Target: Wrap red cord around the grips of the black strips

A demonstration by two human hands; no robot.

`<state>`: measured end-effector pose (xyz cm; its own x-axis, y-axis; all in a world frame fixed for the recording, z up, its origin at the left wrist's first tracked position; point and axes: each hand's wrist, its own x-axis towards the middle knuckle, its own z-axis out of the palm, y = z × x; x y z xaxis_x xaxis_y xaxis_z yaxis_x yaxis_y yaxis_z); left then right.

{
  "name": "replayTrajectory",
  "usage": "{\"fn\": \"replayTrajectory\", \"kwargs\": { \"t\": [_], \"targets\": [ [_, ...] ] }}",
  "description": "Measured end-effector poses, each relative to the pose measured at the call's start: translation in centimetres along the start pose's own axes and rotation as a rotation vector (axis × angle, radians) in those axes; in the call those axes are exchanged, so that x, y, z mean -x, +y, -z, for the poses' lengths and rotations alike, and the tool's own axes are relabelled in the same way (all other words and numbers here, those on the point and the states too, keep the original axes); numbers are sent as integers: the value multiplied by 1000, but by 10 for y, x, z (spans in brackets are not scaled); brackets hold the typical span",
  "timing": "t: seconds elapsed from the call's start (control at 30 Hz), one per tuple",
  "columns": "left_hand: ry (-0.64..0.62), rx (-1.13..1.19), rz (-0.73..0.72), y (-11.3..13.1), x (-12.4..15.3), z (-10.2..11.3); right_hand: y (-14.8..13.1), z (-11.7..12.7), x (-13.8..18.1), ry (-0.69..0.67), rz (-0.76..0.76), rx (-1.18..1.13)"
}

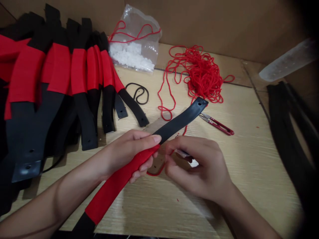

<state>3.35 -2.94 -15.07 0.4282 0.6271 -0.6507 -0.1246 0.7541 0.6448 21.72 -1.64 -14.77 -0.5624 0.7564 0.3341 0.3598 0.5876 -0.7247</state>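
One held strap [122, 172], one red snipper [213, 122], one tangle [205, 78].

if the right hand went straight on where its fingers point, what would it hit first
Probably the fingertips of the left hand, curled around the strap; depth is unclear, so the right hand might meet the strap first.

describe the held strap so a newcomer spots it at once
Find the table with the pile of straps at left. The held strap slants across the middle, black with a red sleeve. Unlike the piled ones, it is gripped by the left hand.
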Motion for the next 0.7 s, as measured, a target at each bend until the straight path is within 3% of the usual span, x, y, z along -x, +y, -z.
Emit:
{"fn": "replayTrajectory", "kwargs": {
  "t": [0.3,0.57,0.7],
  "targets": [
    [2,11,-20,0,0,0,-2,1,-1,-1,18,-45],
    [-1,22,-23,1,-1,1,-3,-1,-2,47,-98,-2],
    [-14,15,-21,1,-2,1,2,-2,0,15,-71,17]
  ]
}}
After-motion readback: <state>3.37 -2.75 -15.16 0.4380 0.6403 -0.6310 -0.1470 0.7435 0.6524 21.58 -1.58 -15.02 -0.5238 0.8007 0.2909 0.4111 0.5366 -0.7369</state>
